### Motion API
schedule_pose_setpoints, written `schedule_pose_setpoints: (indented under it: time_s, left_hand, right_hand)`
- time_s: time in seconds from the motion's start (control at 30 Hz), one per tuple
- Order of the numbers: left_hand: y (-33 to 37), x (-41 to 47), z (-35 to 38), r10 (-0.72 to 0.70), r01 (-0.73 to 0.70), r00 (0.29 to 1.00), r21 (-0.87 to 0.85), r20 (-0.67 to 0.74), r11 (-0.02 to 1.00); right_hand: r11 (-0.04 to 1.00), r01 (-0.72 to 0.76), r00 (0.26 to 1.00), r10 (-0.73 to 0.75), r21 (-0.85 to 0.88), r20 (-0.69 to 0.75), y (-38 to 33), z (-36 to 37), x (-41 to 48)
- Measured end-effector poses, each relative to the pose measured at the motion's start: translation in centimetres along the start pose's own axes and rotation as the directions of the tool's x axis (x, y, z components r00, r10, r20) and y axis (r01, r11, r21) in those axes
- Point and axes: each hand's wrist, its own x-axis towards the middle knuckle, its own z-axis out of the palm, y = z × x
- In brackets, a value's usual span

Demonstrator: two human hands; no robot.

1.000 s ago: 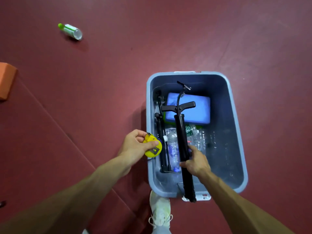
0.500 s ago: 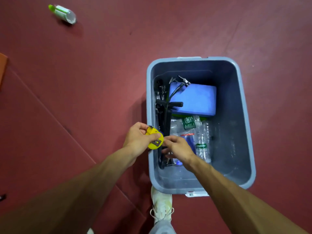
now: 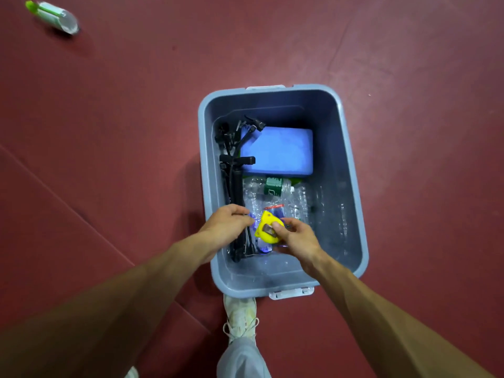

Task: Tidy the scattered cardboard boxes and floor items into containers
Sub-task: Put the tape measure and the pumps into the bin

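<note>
1. Head view: the fingers of the right hand (image 3: 297, 238) are curled round a yellow tape measure (image 3: 268, 227) and pinch it, with the thumb on its metal clip. They hold it over the near part of the grey-blue bin (image 3: 351, 186).
2. The left hand (image 3: 227, 225) is just to the left of those fingers, over the bin's left rim. Its fingers are bent, with the tips close to the tape measure. I cannot tell whether they grip anything.
3. Under both hands' fingers lie clear plastic bottles (image 3: 261, 195). A black pump (image 3: 236, 192) runs along the bin's left wall, beneath the left fingers.
4. Beyond the fingers, at the bin's far end, a blue block (image 3: 281, 151) lies flat.
5. Far up and to the left of the fingers, a green-capped bottle (image 3: 54, 17) lies on the red floor (image 3: 109, 132). A white shoe (image 3: 240, 315) touches the bin's near edge.
</note>
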Motion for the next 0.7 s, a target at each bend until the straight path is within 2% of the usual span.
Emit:
schedule_pose_setpoints:
  time_s: [0.1,0.23,0.43,0.6,0.7]
  left_hand:
    - [-0.3,-0.3,-1.1,0.016,-0.017,0.999,-0.02,-0.037,1.0]
    - [-2.2,-1.8,-4.4,0.022,-0.025,0.997,-0.039,-0.08,0.999]
    - [-7.1,-7.1,-13.3,0.015,-0.047,0.978,-0.149,-0.209,0.988]
    - [-15.1,-13.7,-23.4,-0.007,-0.089,0.937,-0.258,-0.349,0.962]
    - [-22.2,-18.5,-29.7,-0.057,-0.098,0.9,-0.329,-0.431,0.939]
  right_hand:
    - [0.999,-0.052,0.984,0.051,-0.001,-0.173,1.0,-1.0,0.6]
    - [0.986,-0.063,0.982,0.033,-0.154,-0.187,0.9,0.0,-0.4]
    - [0.954,0.06,0.995,-0.081,-0.295,-0.06,-2.0,9.5,-4.1]
    - [0.907,0.158,0.985,-0.118,-0.391,0.124,-2.5,23.0,-8.3]
    - [0.831,0.248,0.961,-0.147,-0.498,0.233,-1.0,32.4,-12.2]
